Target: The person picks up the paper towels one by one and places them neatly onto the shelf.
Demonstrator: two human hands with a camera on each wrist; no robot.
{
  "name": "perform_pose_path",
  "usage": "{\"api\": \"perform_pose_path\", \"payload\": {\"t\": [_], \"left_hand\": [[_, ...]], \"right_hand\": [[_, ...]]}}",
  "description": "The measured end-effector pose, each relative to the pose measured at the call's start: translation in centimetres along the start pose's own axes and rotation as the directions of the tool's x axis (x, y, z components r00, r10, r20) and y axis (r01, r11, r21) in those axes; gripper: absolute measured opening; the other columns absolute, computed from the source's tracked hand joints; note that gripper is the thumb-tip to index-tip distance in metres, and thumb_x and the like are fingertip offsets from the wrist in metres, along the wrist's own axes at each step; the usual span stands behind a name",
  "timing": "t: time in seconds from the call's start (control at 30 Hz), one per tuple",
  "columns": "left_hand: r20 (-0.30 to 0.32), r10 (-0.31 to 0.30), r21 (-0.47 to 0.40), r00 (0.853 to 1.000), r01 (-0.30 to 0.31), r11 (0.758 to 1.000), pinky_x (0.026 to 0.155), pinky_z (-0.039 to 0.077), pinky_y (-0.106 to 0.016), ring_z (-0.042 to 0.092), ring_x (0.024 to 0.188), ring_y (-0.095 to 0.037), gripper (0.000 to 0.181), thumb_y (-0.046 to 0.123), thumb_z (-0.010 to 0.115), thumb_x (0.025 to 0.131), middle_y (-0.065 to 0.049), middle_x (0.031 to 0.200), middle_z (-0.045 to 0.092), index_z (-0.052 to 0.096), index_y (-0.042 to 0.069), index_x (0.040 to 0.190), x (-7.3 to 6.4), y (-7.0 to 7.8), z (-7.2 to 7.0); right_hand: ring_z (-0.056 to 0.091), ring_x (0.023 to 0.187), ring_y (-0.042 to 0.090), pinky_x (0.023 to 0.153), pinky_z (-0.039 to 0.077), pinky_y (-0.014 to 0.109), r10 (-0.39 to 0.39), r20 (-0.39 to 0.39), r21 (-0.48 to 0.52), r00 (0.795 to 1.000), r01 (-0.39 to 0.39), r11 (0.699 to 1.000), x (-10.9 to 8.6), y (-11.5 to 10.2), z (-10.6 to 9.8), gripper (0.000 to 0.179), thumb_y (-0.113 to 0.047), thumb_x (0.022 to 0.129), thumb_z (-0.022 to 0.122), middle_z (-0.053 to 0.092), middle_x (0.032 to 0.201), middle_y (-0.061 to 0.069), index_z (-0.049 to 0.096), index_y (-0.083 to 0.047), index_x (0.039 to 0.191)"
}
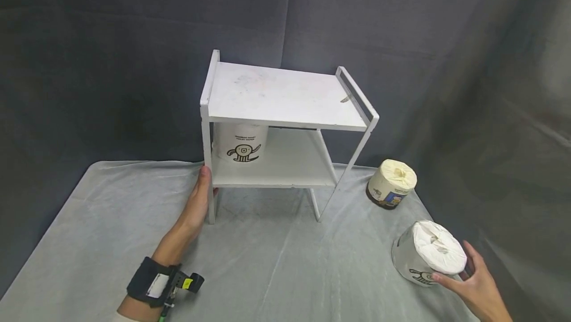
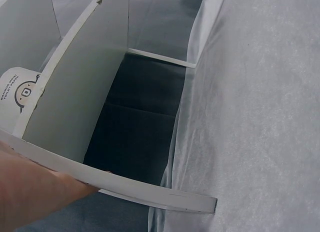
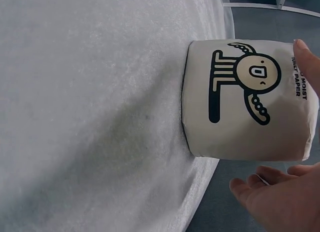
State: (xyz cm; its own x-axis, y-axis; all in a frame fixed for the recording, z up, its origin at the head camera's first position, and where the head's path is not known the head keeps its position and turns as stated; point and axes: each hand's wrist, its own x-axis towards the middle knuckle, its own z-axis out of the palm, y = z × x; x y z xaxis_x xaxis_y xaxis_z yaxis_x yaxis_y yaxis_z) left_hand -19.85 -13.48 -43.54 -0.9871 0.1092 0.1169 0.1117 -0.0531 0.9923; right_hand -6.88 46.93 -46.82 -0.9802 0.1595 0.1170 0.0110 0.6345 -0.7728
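Note:
A white two-tier shelf stands on the cloth-covered table. My left hand grips its front left leg, thumb on the outside and fingertips showing past the leg. On the lower tier, at the left, sits a white toilet paper roll with a cartoon figure. At the right, a second wrapped toilet paper roll of the same print stands on the cloth. My right hand is spread around its right side. In the right wrist view the thumb lies by its top edge, while the fingers stay apart from its side.
A cream toilet paper roll with a dark base and a blue picture stands farther back, right of the shelf. Grey cloth covers the table. Dark curtains hang behind and along the right side. A camera is strapped to my left wrist.

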Motion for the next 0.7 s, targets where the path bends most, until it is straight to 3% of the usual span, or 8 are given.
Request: {"api": "perform_pose_path", "payload": {"t": [0.17, 0.33, 0.5, 0.57, 0.7], "left_hand": [[0.002, -0.002, 0.004, 1.000, 0.002, 1.000, 0.132, 0.005, -0.057, -0.007, 0.163, -0.028, 0.081, 0.063, 0.008, 0.109, -0.009, 0.177, -0.012, -0.014, 0.015, 0.170, -0.1, -0.1, 0.0], [0.003, -0.007, 0.011, 1.000, 0.007, 1.000, 0.132, 0.006, -0.057, -0.009, 0.164, -0.027, 0.082, 0.065, 0.008, 0.108, -0.008, 0.177, -0.014, -0.015, 0.015, 0.169, -0.1, -0.2, 0.1], [0.003, 0.007, 0.006, 1.000, -0.007, 1.000, 0.132, 0.005, -0.059, -0.009, 0.164, -0.028, 0.082, 0.066, 0.009, 0.108, -0.007, 0.177, -0.015, -0.015, 0.017, 0.169, 0.0, 0.0, 0.1], [0.001, 0.008, 0.005, 1.000, -0.008, 1.000, 0.132, 0.005, -0.059, -0.009, 0.163, -0.028, 0.082, 0.066, 0.009, 0.108, -0.007, 0.177, -0.015, -0.015, 0.016, 0.169, 0.0, 0.0, 0.0], [-0.002, 0.001, 0.013, 1.000, -0.001, 1.000, 0.132, 0.006, -0.058, -0.008, 0.164, -0.028, 0.081, 0.065, 0.008, 0.108, -0.007, 0.177, -0.014, -0.015, 0.017, 0.169, 0.0, 0.1, 0.0]], "right_hand": [[0.033, 0.115, -0.029, 0.093, 0.030, -0.005, -0.040, -0.025, -0.052, 0.999, 0.039, 0.998, 0.2, 0.4, 0.4, 0.111, 0.000, 0.086, 0.086, 0.031, 0.151, 0.045, 0.007, 0.012, 0.163], [0.027, 0.112, -0.023, 0.088, 0.022, -0.004, -0.038, -0.040, -0.121, 0.998, 0.033, 0.992, 0.2, 0.5, 0.6, 0.113, -0.008, 0.083, 0.089, 0.035, 0.151, 0.042, 0.013, 0.011, 0.164], [0.030, 0.110, -0.019, 0.086, 0.024, -0.001, -0.045, -0.055, -0.128, 0.997, 0.038, 0.991, 0.6, 0.3, 0.9, 0.112, -0.007, 0.081, 0.091, 0.038, 0.149, 0.036, 0.018, 0.009, 0.163], [0.032, 0.110, -0.018, 0.086, 0.026, 0.000, -0.050, -0.064, -0.118, 0.997, 0.042, 0.992, 0.8, 0.3, 1.1, 0.111, -0.006, 0.080, 0.091, 0.041, 0.147, 0.026, 0.019, 0.008, 0.164], [0.037, 0.112, -0.014, 0.088, 0.029, 0.003, -0.039, -0.091, -0.063, 0.995, 0.033, 0.997, 1.1, 0.2, 1.5, 0.109, -0.002, 0.080, 0.091, 0.042, 0.137, -0.013, 0.021, 0.006, 0.163]]}}
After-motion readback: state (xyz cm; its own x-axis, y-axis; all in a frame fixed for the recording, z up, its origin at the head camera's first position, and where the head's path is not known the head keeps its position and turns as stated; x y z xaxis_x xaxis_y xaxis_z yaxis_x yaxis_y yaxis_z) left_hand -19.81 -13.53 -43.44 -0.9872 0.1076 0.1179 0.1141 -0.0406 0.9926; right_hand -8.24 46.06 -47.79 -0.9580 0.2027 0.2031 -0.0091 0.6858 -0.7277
